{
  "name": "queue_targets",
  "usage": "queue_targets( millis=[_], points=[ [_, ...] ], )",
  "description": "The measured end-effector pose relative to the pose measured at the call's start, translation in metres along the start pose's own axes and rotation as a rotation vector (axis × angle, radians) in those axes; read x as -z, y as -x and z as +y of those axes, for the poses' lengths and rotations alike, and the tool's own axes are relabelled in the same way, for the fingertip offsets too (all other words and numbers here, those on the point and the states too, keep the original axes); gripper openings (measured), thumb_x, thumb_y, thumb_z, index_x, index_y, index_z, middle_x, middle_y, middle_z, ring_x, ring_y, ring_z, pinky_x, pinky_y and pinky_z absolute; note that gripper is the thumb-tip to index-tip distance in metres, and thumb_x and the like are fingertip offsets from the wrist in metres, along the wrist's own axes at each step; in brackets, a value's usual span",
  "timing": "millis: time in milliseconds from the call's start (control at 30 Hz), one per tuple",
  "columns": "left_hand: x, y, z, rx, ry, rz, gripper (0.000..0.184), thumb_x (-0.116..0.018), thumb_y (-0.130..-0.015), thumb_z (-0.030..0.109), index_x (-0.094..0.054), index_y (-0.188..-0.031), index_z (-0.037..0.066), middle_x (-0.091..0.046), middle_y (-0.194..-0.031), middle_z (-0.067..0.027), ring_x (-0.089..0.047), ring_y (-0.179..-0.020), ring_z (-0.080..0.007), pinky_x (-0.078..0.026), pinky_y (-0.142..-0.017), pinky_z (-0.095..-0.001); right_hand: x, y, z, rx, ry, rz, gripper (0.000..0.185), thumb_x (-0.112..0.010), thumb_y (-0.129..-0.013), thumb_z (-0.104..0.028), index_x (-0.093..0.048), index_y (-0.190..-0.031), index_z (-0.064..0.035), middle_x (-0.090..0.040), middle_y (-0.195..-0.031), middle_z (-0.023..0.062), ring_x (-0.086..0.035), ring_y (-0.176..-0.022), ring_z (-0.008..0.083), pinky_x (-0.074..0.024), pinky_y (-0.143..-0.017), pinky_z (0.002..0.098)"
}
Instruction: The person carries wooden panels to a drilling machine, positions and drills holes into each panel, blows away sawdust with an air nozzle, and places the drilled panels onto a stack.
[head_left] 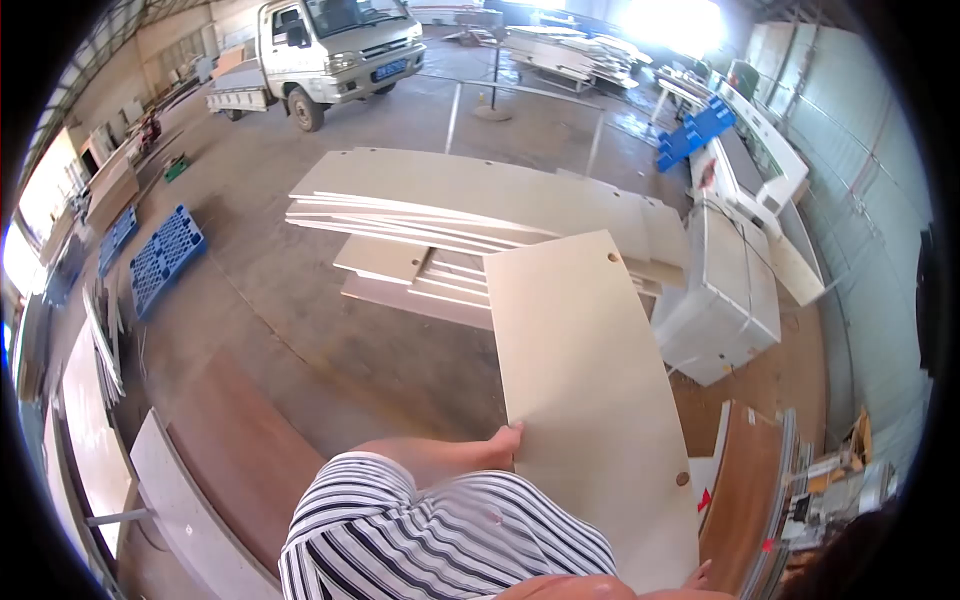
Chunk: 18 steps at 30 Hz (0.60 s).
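A long cream-coloured board (pixel 585 350) with a dark round hole near its far right corner and another near its right edge lies in front of my body. My left hand (pixel 507 443) is closed on the board's left edge. At the bottom, my right hand (pixel 698 575) is at the board's near right edge, only its fingertips showing beside it. The board's far end overlaps a stack of similar boards (pixel 450 190) in the view.
A white truck (pixel 340 55) stands at the back left. Blue pallets (pixel 167 260) lie at the left. A large white box (pixel 715 290) is right of the stack. Brown panels (pixel 745 480) and tools are at the lower right; more panels (pixel 190 500) lean at the lower left.
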<state>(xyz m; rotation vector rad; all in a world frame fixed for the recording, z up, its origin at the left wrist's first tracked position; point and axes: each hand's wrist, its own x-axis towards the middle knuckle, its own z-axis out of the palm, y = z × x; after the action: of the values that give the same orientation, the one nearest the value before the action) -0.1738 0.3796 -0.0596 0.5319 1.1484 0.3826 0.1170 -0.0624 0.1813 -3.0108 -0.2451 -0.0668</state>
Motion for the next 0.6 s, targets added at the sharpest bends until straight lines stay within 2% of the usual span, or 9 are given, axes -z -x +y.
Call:
queue_targets(
  millis=[100,167,200,233,267,333,367,467,600],
  points=[
    [0.033,0.015,0.072,-0.06,0.204,-0.117,0.053,-0.036,-0.093,0.036,-0.035,-0.124,-0.007,-0.049,-0.12,-0.0212,-0.049,-0.108,-0.0312,-0.043,-0.086,-0.0435,-0.005,-0.031,-0.083,0.134,-0.06,0.009,0.061,-0.031,-0.091,-0.05,-0.061,-0.1,0.0029,-0.06,-0.089,0.0258,-0.058,-0.082,0.041,-0.0463,-0.072,0.0449],
    [0.048,0.05,0.126,0.025,0.101,0.032,0.051,-0.032,-0.094,0.04,-0.042,-0.121,-0.002,-0.047,-0.124,-0.0138,-0.046,-0.11,-0.0279,-0.039,-0.092,-0.0419,-0.009,-0.058,-0.139,0.255,-0.096,0.052,0.061,-0.031,-0.091,-0.05,-0.062,-0.098,0.0019,-0.061,-0.086,0.0244,-0.058,-0.079,0.0406,-0.0462,-0.068,0.0451],
    [0.069,0.023,0.121,-0.084,-0.088,0.024,0.052,-0.032,-0.094,0.041,-0.042,-0.122,-0.002,-0.046,-0.125,-0.014,-0.045,-0.112,-0.0281,-0.037,-0.093,-0.0411,-0.013,-0.072,-0.166,0.323,-0.107,0.079,0.06,-0.03,-0.092,-0.05,-0.063,-0.096,0.0009,-0.062,-0.083,0.0231,-0.059,-0.076,0.04,-0.0462,-0.065,0.0452],
    [0.089,-0.002,0.116,-0.195,-0.276,0.036,0.053,-0.033,-0.094,0.042,-0.042,-0.122,-0.002,-0.045,-0.126,-0.0142,-0.044,-0.114,-0.0283,-0.036,-0.094,-0.0403,-0.019,-0.084,-0.197,0.387,-0.154,0.137,0.062,-0.03,-0.092,-0.05,-0.064,-0.093,0.0008,-0.062,-0.082,0.0229,-0.059,-0.076,0.0405,-0.0459,-0.068,0.0458],
    [0.092,0.03,0.148,-0.168,-0.292,0.069,0.054,-0.033,-0.093,0.042,-0.041,-0.123,-0.002,-0.045,-0.126,-0.0142,-0.043,-0.115,-0.0279,-0.036,-0.095,-0.0402,-0.021,-0.092,-0.231,0.452,-0.201,0.193,0.063,-0.029,-0.091,-0.051,-0.065,-0.09,0.0007,-0.062,-0.081,0.0226,-0.058,-0.077,0.041,-0.0456,-0.07,0.0463],
    [0.09,0.076,0.199,-0.113,0.041,0.07,0.053,-0.036,-0.093,0.043,-0.041,-0.123,-0.001,-0.042,-0.128,-0.0154,-0.042,-0.116,-0.0284,-0.035,-0.096,-0.0405,-0.009,-0.104,-0.308,0.48,-0.095,0.078,0.065,-0.026,-0.091,-0.053,-0.065,-0.091,-0.0011,-0.062,-0.084,0.0213,-0.058,-0.08,0.0403,-0.0448,-0.073,0.0463],
    [0.096,0.067,0.211,-0.111,0.052,0.078,0.053,-0.036,-0.093,0.043,-0.041,-0.123,-0.001,-0.042,-0.128,-0.0154,-0.042,-0.116,-0.0284,-0.035,-0.096,-0.0405,-0.009,-0.112,-0.345,0.517,-0.088,0.056,0.067,-0.025,-0.091,-0.054,-0.065,-0.091,-0.0011,-0.062,-0.086,0.0213,-0.058,-0.082,0.0398,-0.044,-0.074,0.0465],
    [0.136,-0.008,0.225,0.022,0.553,0.253,0.051,-0.039,-0.092,0.041,-0.039,-0.124,0.0,-0.04,-0.13,-0.0178,-0.04,-0.117,-0.0305,-0.034,-0.097,-0.0435,-0.044,-0.148,-0.448,0.663,-0.126,0.032,0.072,-0.02,-0.09,-0.056,-0.064,-0.089,0.0003,-0.062,-0.087,0.0226,-0.057,-0.087,0.0406,-0.041,-0.081,0.0477],
    [0.172,-0.072,0.267,-0.091,0.595,0.363,0.047,-0.04,-0.092,0.038,-0.041,-0.123,0.002,-0.041,-0.129,-0.0155,-0.04,-0.117,-0.0288,-0.034,-0.097,-0.0421,-0.111,-0.204,-0.587,0.733,0.144,0.015,0.071,-0.017,-0.09,-0.056,-0.065,-0.089,-0.0028,-0.062,-0.091,0.0213,-0.056,-0.094,0.0388,-0.0394,-0.084,0.0486]
  ],
)
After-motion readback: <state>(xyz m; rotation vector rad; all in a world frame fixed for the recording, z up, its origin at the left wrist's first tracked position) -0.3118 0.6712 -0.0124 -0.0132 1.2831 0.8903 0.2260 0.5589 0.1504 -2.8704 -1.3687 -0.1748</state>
